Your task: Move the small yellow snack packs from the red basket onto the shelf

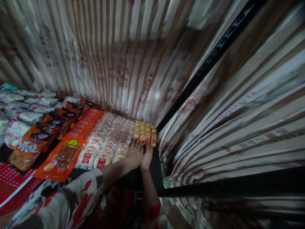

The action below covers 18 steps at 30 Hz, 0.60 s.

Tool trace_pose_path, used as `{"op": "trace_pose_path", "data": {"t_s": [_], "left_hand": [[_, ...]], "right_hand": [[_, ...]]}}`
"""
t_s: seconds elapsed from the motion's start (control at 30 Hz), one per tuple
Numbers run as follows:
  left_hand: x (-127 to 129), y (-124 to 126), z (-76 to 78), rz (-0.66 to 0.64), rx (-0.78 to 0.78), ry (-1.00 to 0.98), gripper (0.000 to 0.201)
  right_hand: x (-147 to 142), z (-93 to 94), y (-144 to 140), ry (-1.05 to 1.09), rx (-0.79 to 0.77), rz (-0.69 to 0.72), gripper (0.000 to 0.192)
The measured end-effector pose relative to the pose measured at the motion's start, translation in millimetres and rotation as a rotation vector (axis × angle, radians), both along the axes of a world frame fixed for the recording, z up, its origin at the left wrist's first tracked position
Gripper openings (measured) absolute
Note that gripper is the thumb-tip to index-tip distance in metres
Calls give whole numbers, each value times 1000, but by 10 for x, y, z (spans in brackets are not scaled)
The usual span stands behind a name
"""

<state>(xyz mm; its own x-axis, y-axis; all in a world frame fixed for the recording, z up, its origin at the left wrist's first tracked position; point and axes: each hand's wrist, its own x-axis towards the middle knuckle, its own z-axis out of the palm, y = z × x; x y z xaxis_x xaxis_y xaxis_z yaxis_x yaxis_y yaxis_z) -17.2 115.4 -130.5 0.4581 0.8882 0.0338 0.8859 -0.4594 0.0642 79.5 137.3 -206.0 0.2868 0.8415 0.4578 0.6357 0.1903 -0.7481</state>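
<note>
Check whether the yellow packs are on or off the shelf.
On: the yellow packs sit in rows on the shelf, beside the post.

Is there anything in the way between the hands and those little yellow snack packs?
Nothing that I can see. The fingers of the left hand and the right hand are right at the front row of the yellow snack packs. The clear-wrapped white rounds lie to the left, not between.
</note>
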Motion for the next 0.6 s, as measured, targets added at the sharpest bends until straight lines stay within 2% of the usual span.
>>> {"op": "trace_pose_path", "data": {"t_s": [0.3,0.43,0.6], "left_hand": [[21,-162,-17,-10,9,-51,43],[27,-326,-4,-45,-31,-92,44],[-7,-611,111,-74,-110,-176,43]], "right_hand": [[-11,87,-267,19,2,3,33],[-31,145,-476,83,-17,3,33],[-50,206,-749,157,-57,-4,36]]}}
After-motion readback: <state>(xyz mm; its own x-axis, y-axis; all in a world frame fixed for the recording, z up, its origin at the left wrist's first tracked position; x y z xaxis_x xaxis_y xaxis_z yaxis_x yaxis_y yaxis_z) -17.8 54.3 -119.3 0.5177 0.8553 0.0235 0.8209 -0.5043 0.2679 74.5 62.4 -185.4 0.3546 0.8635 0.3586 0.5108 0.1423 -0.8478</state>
